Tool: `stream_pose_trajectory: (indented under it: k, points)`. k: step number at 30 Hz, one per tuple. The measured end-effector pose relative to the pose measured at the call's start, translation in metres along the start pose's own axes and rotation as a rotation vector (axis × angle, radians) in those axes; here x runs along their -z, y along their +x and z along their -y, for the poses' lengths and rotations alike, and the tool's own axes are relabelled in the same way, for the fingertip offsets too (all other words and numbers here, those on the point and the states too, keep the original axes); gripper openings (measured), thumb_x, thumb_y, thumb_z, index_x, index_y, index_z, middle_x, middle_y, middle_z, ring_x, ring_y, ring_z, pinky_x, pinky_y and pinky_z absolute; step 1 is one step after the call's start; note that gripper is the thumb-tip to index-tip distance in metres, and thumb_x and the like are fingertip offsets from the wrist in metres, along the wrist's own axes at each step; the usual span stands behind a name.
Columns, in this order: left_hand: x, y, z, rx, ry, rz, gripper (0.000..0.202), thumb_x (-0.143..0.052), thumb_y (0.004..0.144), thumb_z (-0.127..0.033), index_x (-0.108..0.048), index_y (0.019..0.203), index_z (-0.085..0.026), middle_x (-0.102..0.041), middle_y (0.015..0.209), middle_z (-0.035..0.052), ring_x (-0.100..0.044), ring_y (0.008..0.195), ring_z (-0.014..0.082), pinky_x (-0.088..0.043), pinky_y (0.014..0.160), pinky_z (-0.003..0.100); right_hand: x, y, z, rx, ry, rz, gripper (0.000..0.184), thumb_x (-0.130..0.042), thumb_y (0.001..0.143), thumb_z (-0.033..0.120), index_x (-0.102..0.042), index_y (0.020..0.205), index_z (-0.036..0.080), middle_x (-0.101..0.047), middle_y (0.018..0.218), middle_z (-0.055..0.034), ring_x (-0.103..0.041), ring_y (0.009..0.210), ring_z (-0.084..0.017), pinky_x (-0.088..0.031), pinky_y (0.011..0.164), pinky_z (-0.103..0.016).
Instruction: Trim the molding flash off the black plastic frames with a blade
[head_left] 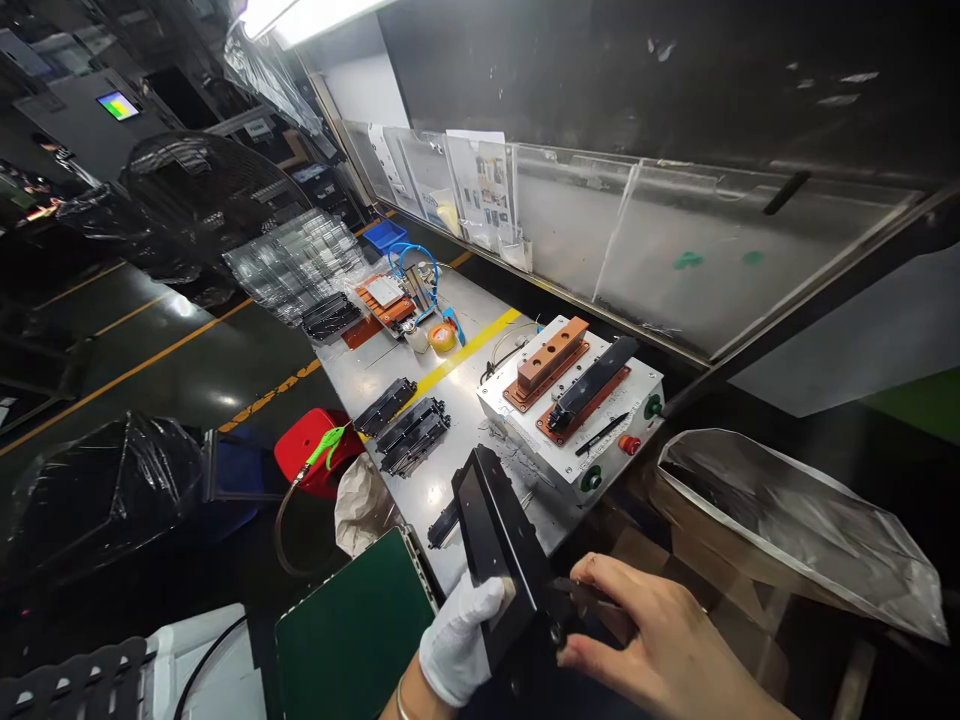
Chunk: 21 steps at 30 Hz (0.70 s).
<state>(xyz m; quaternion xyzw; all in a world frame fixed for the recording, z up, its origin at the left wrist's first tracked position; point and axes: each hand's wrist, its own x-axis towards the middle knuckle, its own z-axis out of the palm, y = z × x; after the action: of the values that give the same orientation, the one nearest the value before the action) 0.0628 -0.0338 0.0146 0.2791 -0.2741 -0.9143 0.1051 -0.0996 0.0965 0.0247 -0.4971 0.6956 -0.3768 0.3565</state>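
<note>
My left hand [459,640], in a white glove, grips the near end of a long black flat part [495,535] and holds it tilted above the bench edge. My right hand [645,640], bare, pinches a small dark piece at the lower right corner of that same part. Just beyond stands a white fixture box [574,405] with copper-coloured blocks, another black part lying on top, and green and red buttons on its front.
Stacks of black parts [409,432] lie on the grey bench [450,380], split by a yellow stripe. Farther back are a second fixture [390,300], a tape roll [442,337] and clear trays [296,262]. A plastic-lined box [795,530] sits right; a red bin [315,452] left.
</note>
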Motion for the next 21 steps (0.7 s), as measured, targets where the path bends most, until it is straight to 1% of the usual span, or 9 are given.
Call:
stream_pose_trajectory:
  k: [2, 4, 7, 10, 12, 15, 17, 19, 21]
  points:
    - [-0.0001, -0.0003, 0.0004, -0.017, -0.006, 0.02, 0.028, -0.083, 0.073, -0.043, -0.078, 0.08, -0.017, -0.072, 0.07, 0.0021, -0.063, 0.062, 0.007, -0.051, 0.064, 0.013, 0.0001, 0.0001, 0.0002, 0.003, 0.009, 0.002, 0.046, -0.059, 0.085, 0.07, -0.055, 0.082, 0.024, -0.056, 0.071, 0.0028, -0.049, 0.06, -0.015, -0.034, 0.056, -0.028]
    - [0.0007, -0.0003, 0.0014, -0.056, -0.003, 0.013, 0.024, -0.082, 0.075, -0.038, -0.078, 0.088, -0.019, -0.074, 0.078, 0.0023, -0.067, 0.069, 0.0094, -0.053, 0.069, 0.016, -0.0005, -0.0001, -0.0006, 0.017, 0.026, -0.004, 0.048, -0.057, 0.085, 0.07, -0.053, 0.078, 0.023, -0.055, 0.07, 0.0027, -0.047, 0.06, -0.014, -0.033, 0.056, -0.028]
    - [0.0005, 0.0, 0.0017, -0.084, -0.016, 0.023, 0.017, -0.082, 0.076, -0.035, -0.078, 0.083, -0.019, -0.075, 0.078, 0.0015, -0.067, 0.069, 0.0087, -0.052, 0.067, 0.015, -0.0027, -0.0006, -0.0028, 0.007, 0.048, -0.008, 0.049, -0.057, 0.086, 0.069, -0.05, 0.072, 0.022, -0.052, 0.067, 0.0029, -0.045, 0.058, -0.013, -0.031, 0.053, -0.027]
    - [-0.0025, -0.0001, -0.0006, -0.056, -0.044, 0.015, 0.021, -0.084, 0.073, -0.036, -0.078, 0.082, -0.018, -0.073, 0.074, 0.0005, -0.065, 0.067, 0.0068, -0.052, 0.069, 0.013, -0.0053, -0.0006, -0.0049, -0.015, 0.043, -0.016, 0.05, -0.059, 0.087, 0.066, -0.045, 0.067, 0.022, -0.048, 0.063, 0.0035, -0.043, 0.057, -0.012, -0.03, 0.051, -0.026]
    - [-0.0046, -0.0005, -0.0022, -0.041, -0.052, 0.006, 0.022, -0.086, 0.071, -0.036, -0.076, 0.077, -0.017, -0.072, 0.072, 0.0001, -0.064, 0.065, 0.0076, -0.051, 0.066, 0.014, -0.0065, 0.0, -0.0053, -0.006, 0.044, -0.018, 0.047, -0.06, 0.087, 0.064, -0.049, 0.07, 0.022, -0.051, 0.066, 0.0034, -0.045, 0.058, -0.012, -0.031, 0.052, -0.025]
    - [-0.0051, -0.001, -0.0029, -0.026, -0.055, -0.02, 0.025, -0.087, 0.068, -0.037, -0.073, 0.071, -0.016, -0.071, 0.07, 0.001, -0.063, 0.061, 0.0111, -0.052, 0.064, 0.02, -0.0071, 0.0014, -0.0043, 0.013, 0.057, -0.023, 0.045, -0.059, 0.088, 0.064, -0.053, 0.074, 0.022, -0.052, 0.067, 0.0033, -0.045, 0.058, -0.012, -0.032, 0.052, -0.025]
    - [-0.0039, -0.001, -0.0023, -0.028, -0.052, -0.043, 0.028, -0.087, 0.068, -0.038, -0.074, 0.076, -0.015, -0.071, 0.072, 0.0024, -0.064, 0.063, 0.0134, -0.053, 0.065, 0.023, -0.0064, 0.0019, -0.0032, 0.028, 0.05, -0.058, 0.05, -0.058, 0.088, 0.064, -0.047, 0.066, 0.021, -0.047, 0.062, 0.0037, -0.041, 0.055, -0.011, -0.029, 0.05, -0.025]
    - [-0.0029, -0.0009, -0.0014, -0.029, -0.044, -0.053, 0.029, -0.085, 0.071, -0.039, -0.075, 0.082, -0.014, -0.072, 0.075, 0.004, -0.067, 0.067, 0.0152, -0.053, 0.068, 0.024, -0.0056, 0.0013, -0.0024, 0.049, 0.056, -0.108, 0.055, -0.059, 0.088, 0.064, -0.04, 0.06, 0.02, -0.042, 0.057, 0.0043, -0.037, 0.052, -0.011, -0.026, 0.049, -0.026]
    - [-0.0025, -0.001, -0.0001, -0.028, -0.05, -0.063, 0.026, -0.081, 0.075, -0.037, -0.075, 0.084, -0.014, -0.074, 0.079, 0.0056, -0.069, 0.074, 0.0176, -0.054, 0.075, 0.025, -0.0063, -0.0006, -0.0026, 0.044, 0.129, -0.089, 0.053, -0.062, 0.085, 0.064, -0.045, 0.061, 0.02, -0.043, 0.058, 0.004, -0.038, 0.053, -0.011, -0.029, 0.049, -0.025]
